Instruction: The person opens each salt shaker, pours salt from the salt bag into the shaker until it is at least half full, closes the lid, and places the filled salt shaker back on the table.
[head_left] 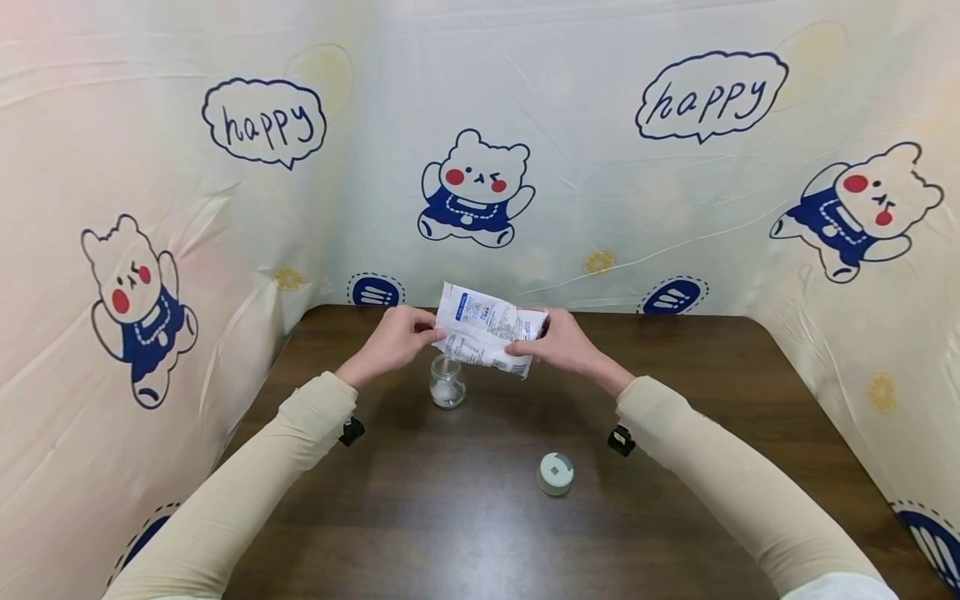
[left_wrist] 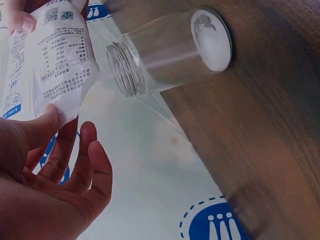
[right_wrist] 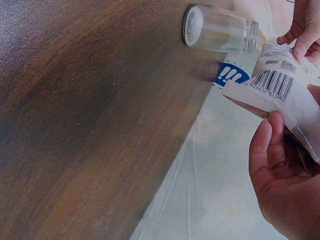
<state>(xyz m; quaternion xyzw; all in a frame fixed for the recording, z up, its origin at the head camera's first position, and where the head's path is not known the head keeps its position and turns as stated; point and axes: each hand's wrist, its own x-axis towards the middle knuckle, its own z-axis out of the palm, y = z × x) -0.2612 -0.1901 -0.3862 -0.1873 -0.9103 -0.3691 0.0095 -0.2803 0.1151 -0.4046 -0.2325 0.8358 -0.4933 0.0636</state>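
Observation:
A white paper packet with printed text and a barcode is held up between both hands, tilted down toward the left. My left hand pinches its left corner between thumb and finger, with the other fingers spread loosely in the left wrist view. Farther right, my right hand grips the packet's barcode end, thumb on the front and fingers behind. Just under the packet's lower left corner stands an open glass jar, its threaded mouth uppermost. White powder covers the jar's bottom.
A round white-topped object, like a jar lid, sits nearer on the dark wooden table. Fine white grains are scattered over the wood. A printed cloth with bears hangs around the table's back and sides.

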